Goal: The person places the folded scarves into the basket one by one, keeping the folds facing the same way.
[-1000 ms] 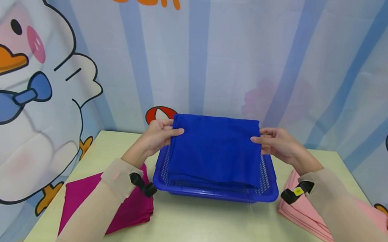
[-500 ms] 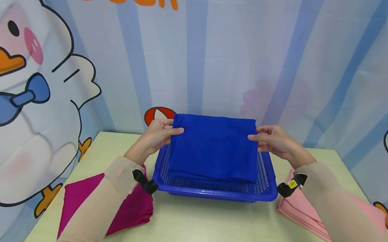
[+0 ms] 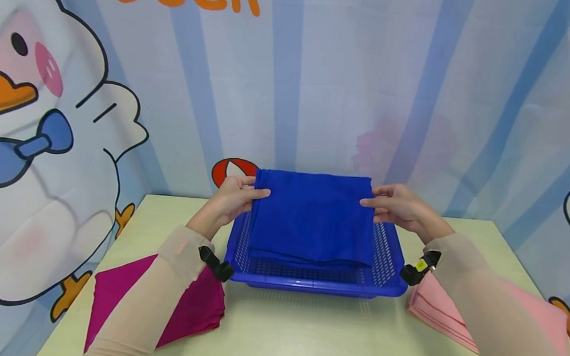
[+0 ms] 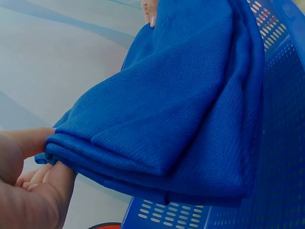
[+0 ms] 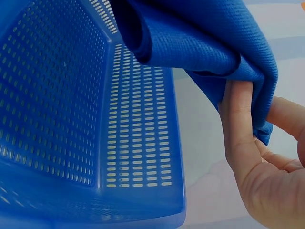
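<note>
A folded blue cloth [image 3: 312, 219] hangs by its two upper corners over a blue plastic basket [image 3: 307, 284] with slotted walls. My left hand [image 3: 230, 199] pinches the cloth's left corner, thumb in front and fingers behind. At the opposite corner my right hand [image 3: 398, 206] pinches it the same way. The left wrist view shows the cloth's stacked layers [image 4: 157, 133] running out from between thumb and fingers. In the right wrist view the cloth [image 5: 200, 43] is bent over the fingers, and the basket's perforated end wall [image 5: 136, 129] stands beside it.
A magenta folded cloth [image 3: 194, 310] lies on the table [image 3: 312, 336] to the left, partly behind the left sleeve. To the right lies a pink folded cloth [image 3: 435, 307], partly covered by the right sleeve. A printed duck curtain [image 3: 333, 81] rises behind the table.
My right hand has moved a little left, so the blue cloth's upper edge looks narrower. The left hand has stayed almost in place, and both corners remain pinched.
</note>
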Demonstrator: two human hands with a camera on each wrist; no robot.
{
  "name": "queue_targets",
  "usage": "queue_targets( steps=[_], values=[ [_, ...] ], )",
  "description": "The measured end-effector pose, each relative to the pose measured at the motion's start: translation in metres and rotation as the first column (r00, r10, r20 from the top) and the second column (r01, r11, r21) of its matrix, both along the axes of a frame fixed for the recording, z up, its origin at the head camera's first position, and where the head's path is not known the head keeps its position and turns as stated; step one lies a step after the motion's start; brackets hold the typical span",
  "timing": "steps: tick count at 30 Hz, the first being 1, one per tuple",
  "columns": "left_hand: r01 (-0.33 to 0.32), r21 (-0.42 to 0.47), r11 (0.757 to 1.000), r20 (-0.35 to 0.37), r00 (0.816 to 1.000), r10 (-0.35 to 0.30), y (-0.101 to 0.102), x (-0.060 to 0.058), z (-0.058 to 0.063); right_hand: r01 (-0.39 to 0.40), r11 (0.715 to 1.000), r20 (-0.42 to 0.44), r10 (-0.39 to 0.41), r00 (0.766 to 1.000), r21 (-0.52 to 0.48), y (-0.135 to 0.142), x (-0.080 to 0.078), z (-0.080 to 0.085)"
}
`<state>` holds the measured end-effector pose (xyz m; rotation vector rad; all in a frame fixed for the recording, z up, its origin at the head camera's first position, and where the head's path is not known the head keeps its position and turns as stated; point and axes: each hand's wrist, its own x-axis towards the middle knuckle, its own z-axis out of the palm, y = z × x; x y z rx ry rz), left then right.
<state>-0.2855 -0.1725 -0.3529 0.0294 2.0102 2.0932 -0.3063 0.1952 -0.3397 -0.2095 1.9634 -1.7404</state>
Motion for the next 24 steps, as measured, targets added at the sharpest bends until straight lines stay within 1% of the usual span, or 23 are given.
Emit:
queue_targets(
  steps=[4, 9, 16, 24],
  values=[
    [0.007, 0.017, 1.0, 0.003, 1.0, -0.007, 0.001, -0.001, -0.003, 0.014, 1.0, 0.009, -0.014, 1.0, 0.017, 0.0, -0.002, -0.002],
    [0.006, 0.014, 1.0, 0.011, 1.0, -0.006, 0.003, -0.004, -0.005, 0.021, 0.999, 0.026, -0.021, 0.999, 0.026, -0.001, -0.004, -0.004],
    [-0.004, -0.017, 1.0, 0.021, 1.0, 0.005, 0.003, -0.009, -0.01, 0.022, 0.998, 0.023, -0.023, 0.999, 0.055, -0.003, -0.008, -0.009],
    [-0.004, -0.043, 0.999, 0.042, 0.999, 0.006, 0.005, -0.012, -0.014, 0.026, 0.995, 0.02, -0.028, 0.999, 0.096, -0.006, -0.01, -0.016]
  ],
)
